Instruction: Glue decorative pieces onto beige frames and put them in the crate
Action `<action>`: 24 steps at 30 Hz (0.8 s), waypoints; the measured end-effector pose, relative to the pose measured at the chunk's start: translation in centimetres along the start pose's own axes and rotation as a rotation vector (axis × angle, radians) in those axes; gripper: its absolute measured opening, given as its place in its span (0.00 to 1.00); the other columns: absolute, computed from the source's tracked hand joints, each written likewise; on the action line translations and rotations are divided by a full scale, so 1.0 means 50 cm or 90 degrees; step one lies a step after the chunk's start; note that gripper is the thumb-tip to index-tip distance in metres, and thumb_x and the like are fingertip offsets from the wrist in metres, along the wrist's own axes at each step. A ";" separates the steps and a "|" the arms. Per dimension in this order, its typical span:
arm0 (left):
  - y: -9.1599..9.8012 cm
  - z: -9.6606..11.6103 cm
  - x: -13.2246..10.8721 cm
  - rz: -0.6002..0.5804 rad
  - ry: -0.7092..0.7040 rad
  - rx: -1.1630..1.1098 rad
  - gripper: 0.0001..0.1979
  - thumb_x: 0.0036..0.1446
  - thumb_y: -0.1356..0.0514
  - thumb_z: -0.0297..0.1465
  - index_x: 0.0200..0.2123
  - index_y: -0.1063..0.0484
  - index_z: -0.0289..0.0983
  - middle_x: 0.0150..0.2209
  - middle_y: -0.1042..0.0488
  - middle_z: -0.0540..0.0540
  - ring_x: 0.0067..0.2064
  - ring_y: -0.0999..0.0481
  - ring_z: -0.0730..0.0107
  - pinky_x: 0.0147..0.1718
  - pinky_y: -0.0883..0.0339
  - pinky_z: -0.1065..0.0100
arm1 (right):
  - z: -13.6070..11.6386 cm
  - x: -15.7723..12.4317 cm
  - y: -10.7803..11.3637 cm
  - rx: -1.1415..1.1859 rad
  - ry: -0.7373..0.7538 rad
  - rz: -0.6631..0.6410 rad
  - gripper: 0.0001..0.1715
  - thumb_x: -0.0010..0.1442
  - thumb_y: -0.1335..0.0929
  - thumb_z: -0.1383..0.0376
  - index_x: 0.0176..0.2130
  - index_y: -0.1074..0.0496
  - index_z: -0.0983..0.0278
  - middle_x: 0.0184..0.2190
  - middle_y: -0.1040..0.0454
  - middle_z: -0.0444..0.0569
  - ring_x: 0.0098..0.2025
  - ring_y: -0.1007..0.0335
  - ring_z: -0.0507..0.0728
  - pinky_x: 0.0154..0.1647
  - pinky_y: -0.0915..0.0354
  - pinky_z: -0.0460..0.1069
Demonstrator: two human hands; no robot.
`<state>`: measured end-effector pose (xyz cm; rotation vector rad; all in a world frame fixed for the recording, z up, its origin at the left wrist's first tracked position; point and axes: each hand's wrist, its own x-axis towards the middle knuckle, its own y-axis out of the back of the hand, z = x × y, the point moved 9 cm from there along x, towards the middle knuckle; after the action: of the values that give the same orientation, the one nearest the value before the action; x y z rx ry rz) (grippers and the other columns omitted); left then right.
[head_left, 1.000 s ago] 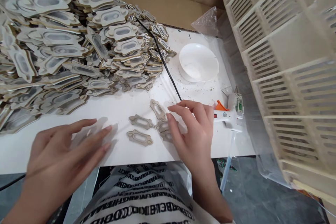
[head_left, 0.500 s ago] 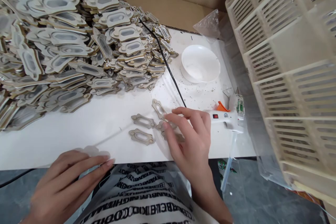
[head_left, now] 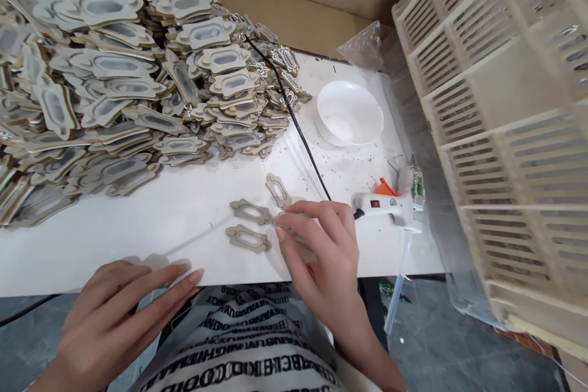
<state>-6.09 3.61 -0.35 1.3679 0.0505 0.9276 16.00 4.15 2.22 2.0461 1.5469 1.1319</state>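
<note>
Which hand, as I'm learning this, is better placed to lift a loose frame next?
Right hand, probably: its fingertips are at the loose frames, while the left hand is by the table edge.

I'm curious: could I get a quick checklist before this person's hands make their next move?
1. Right hand near the loose frames: ok.
2. Something in its grasp: cannot tell; the hand itself hides too much.
3. Left hand free: cannot tell; its palm side is hidden.
4. White glue gun set down: ok, on the table.
5. Red switch off: cannot tell, too small.
6. Big pile of frames apart from both hands: ok.
</note>
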 end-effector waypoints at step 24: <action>0.007 -0.023 0.110 0.119 0.237 -0.149 0.14 0.58 0.37 0.29 0.45 0.22 0.54 0.42 0.21 0.53 0.37 0.22 0.68 0.38 0.26 0.63 | 0.018 0.015 0.022 0.123 0.036 0.068 0.09 0.63 0.31 0.75 0.39 0.25 0.61 0.32 0.20 0.43 0.35 0.25 0.51 0.36 0.29 0.48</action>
<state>-3.28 7.74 2.26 0.9827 0.0942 1.2960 17.45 4.65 2.68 2.2637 1.6488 1.1256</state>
